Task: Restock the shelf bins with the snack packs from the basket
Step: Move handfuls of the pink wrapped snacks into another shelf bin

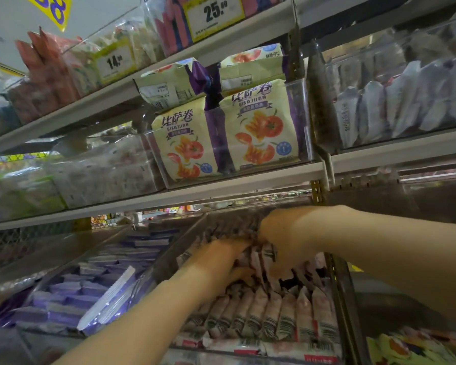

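Below the BISAJUAN bags (258,127), the pink snack packs (274,317) stand on end in their bin (341,291), barcodes facing out, the left hand (221,259) pressing them with straight fingers, the right hand (282,238) gripping some.

**Both hands in the pink-pack bin**

Both bare arms reached into a clear bin (338,299) on the lowest shelf in view. The bin held pink packs (274,317) standing upright in tight rows, with a few lying flat along its near edge. The left hand (221,255) lay with straight fingers pushed against packs toward the bin's far end. The right hand (282,238), just beside it, curled its fingers over the tops of upright packs there; motion blur hid the finer detail. Purple packs (71,293) filled the bin on the left. On the shelf (221,185) above stood yellow bags (258,130) printed with tomatoes. Higher up hung price tags (213,14) reading 14 and 25.
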### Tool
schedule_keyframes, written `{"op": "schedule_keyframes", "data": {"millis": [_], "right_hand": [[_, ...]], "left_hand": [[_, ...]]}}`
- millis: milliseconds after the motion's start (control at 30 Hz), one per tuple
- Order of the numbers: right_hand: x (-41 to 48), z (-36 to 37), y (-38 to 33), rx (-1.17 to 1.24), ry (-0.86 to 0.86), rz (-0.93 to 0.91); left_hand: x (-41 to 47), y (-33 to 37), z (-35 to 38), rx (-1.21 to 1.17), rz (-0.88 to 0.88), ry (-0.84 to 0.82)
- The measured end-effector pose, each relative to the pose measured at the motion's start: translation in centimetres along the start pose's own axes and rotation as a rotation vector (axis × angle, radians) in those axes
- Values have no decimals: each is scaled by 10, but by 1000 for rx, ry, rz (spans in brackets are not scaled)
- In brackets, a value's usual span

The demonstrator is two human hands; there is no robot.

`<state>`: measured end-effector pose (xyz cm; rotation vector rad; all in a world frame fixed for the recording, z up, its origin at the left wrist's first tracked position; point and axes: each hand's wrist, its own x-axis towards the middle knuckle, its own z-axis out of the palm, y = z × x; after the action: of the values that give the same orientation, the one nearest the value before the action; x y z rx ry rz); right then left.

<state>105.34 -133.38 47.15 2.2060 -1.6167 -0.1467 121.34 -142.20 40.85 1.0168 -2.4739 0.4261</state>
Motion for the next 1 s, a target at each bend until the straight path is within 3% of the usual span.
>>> {"op": "schedule_keyframes", "data": {"millis": [133, 300, 400, 467, 600, 700, 767, 1000], "right_hand": [[5, 7, -1, 9, 9, 39], [8, 19, -15, -133, -191, 44], [-3, 12, -18, -99, -89, 22], [-15, 2, -24, -34, 66, 14], [-26, -8, -67, 58, 383, -89], [-20, -5, -124, 83, 483, -210], [-11, 2, -168, 55, 472, -310], [28, 75, -352, 98, 314, -687]], "left_hand": [[2, -8, -5, -73, -11, -60], [-7, 2, -7, 74, -1, -96], [-19, 11, -22, 66, -7, -116], [-35, 15, -32, -35, -12, -13], [-93, 1, -41, -174, -99, 390], [-165, -23, -32, -302, -189, 659], [-216, -41, -19, -298, -276, 710], [-397, -92, 49, -240, -651, 642]]}}
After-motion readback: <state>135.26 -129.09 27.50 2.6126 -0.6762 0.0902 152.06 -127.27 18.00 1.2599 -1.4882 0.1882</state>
